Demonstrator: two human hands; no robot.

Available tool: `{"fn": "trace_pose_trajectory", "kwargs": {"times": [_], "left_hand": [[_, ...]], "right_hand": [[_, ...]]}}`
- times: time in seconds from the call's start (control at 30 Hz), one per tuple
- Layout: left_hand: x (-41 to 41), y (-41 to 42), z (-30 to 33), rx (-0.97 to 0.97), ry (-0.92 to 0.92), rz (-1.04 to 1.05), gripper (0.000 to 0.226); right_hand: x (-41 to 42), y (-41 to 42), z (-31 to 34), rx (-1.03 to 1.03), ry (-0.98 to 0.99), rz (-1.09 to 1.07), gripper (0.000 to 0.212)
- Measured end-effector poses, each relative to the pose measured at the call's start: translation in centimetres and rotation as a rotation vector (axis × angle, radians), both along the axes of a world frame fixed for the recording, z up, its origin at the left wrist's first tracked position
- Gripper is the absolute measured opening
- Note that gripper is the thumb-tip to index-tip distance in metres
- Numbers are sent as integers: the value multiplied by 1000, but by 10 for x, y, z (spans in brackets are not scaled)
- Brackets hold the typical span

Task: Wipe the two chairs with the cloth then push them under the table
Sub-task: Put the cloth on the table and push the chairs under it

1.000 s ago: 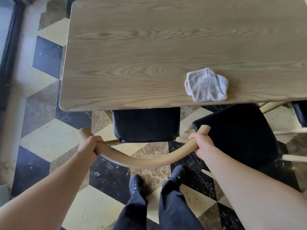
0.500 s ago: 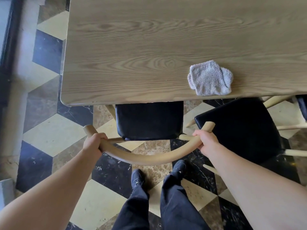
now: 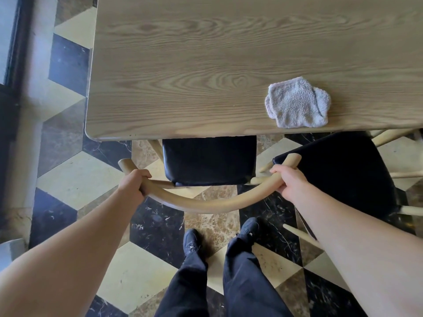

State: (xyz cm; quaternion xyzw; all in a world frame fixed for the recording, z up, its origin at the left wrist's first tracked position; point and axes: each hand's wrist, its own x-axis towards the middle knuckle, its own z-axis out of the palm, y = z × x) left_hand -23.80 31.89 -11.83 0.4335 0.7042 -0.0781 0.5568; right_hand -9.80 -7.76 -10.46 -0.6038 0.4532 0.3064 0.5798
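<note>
Both hands are on the chair (image 3: 209, 162) at the worktop (image 3: 206, 65). The left hand (image 3: 132, 186) grips the left end of the curved wooden backrest (image 3: 206, 205), fingers (image 3: 144, 174) wrapped over the top of the rail. The right hand (image 3: 288, 182) grips the rail's right end, fingers curled round it just below the rail's tip. Both arms are stretched out forward.

The chair's black seat is partly beneath the worktop: its front part is hidden under the near edge, its rear part shows between that edge and the backrest. The backrest itself is on the near side of the worktop, apart from its edge.

The second chair (image 3: 343, 175) stands to the right of the first, turned at an angle, its black seat mostly out from under the worktop and just beside the right hand. Its pale wooden legs and rails stick out on the right.

The cloth (image 3: 297, 102), grey and folded, lies on the worktop near the near edge, to the right of the first chair, with neither hand on it.

Below the backrest, two black shoes (image 3: 192, 242) and dark trousers stand on the floor (image 3: 75, 179) of black, cream and brown tiles.
</note>
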Motion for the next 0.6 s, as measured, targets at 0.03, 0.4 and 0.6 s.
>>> {"fn": "trace_pose_trajectory", "kwargs": {"times": [0.03, 0.4, 0.6], "left_hand": [[0, -1, 1, -2, -2, -4, 45], [-40, -83, 55, -54, -237, 126, 80], [-60, -217, 87, -203, -249, 179, 109]], "right_hand": [[0, 0, 0, 6, 1, 1, 66], [-56, -48, 37, 186, 45, 21, 73], [-97, -106, 73, 152, 10, 51, 61]]}}
